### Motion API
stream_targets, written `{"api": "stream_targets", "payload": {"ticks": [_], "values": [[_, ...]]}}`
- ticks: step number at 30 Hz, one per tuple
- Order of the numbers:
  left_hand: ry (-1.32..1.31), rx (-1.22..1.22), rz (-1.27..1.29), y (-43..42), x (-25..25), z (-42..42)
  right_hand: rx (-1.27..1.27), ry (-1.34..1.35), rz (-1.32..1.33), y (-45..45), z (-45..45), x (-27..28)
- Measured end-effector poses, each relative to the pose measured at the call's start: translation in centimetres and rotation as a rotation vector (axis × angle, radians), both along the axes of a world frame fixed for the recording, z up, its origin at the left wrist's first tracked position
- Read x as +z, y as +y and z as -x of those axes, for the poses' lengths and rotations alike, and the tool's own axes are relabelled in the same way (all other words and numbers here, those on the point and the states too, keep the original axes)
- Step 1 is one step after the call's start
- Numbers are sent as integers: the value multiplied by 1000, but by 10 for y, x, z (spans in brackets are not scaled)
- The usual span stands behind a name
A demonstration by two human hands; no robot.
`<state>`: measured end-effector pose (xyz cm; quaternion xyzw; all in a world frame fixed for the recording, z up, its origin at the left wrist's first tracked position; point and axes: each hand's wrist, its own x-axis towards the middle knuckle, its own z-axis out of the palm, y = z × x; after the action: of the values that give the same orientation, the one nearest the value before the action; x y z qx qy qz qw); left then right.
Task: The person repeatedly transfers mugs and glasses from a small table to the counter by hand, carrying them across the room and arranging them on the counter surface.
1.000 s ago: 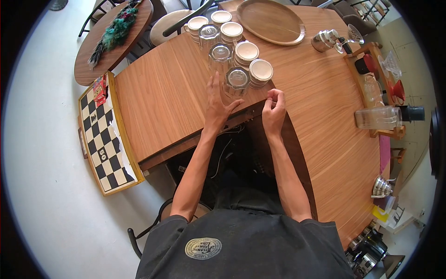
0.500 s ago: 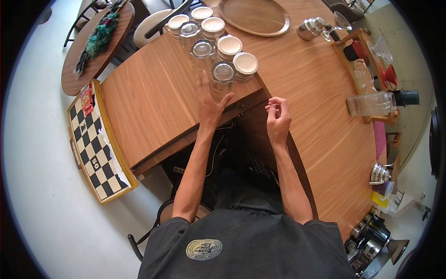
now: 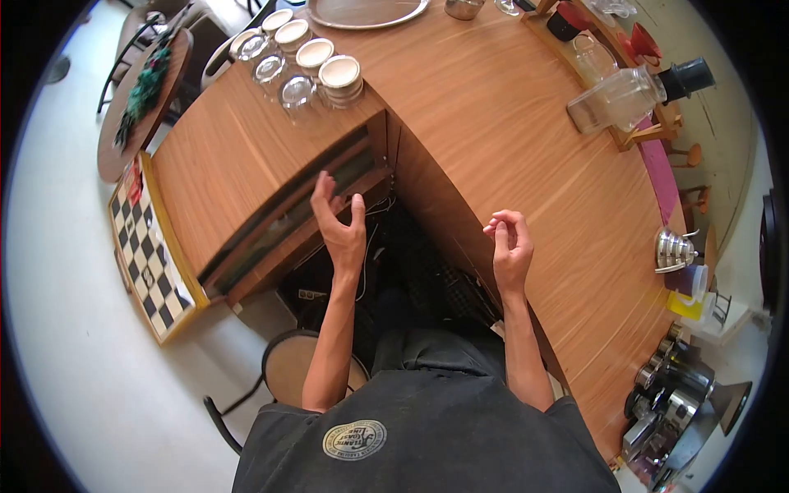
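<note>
My left hand [image 3: 339, 234] is raised in front of the wooden counter's edge, fingers apart and holding nothing. Beyond it, on the counter, an upside-down clear glass [image 3: 297, 92] is the closest of a row of glasses. Beside that row stand several cups with cream-coloured round tops, the nearest cup [image 3: 340, 74] close to the counter corner. Near the inner edge of the right-hand counter [image 3: 460, 107], my right hand [image 3: 513, 253] hovers with fingers curled in toward the thumb; nothing shows in them.
A chequered board [image 3: 156, 267] sits at the left end of the counter. An oval tray [image 3: 366, 11] lies at the far side. Along the right are a clear jar with a black top [image 3: 612, 100], a metal kettle [image 3: 675, 250] and a coffee machine [image 3: 678, 394]. A chair [image 3: 300, 370] stands below left.
My left hand has drawn back from the glasses toward me. The view has turned, so glasses and cups sit farther up and left. My right hand stays curled.
</note>
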<state>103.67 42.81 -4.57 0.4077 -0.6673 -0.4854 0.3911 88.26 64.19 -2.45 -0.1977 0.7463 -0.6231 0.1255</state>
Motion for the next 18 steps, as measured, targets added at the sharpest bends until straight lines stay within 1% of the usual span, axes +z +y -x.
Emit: {"api": "stream_targets", "payload": {"ticks": [2,4,5,6,9,11,12,14,16,18], "values": [[34,26,-20,42,2,-7,57,-14,7,30,-4,-1],[49,-66,-138,91,1,-22,130,-20,36,62,-9,-3],[59,-66,-123,116,-2,-29,184,-31,39,78,-10,-5],[113,-77,-173,144,-5,-38,215,-27,77,93,-11,-8],[148,-77,-282,233,-8,-74,353,-65,137,133,-17,-11],[156,-78,-403,294,-6,-104,422,-117,162,155,-27,-3],[152,-24,-422,324,0,-116,470,-141,140,166,-32,1],[118,-33,-502,376,9,-146,578,-200,149,179,-44,7],[141,55,-528,425,16,-173,704,-220,142,185,-59,0],[107,144,-582,465,24,-196,824,-263,66,186,-78,-6]]}}
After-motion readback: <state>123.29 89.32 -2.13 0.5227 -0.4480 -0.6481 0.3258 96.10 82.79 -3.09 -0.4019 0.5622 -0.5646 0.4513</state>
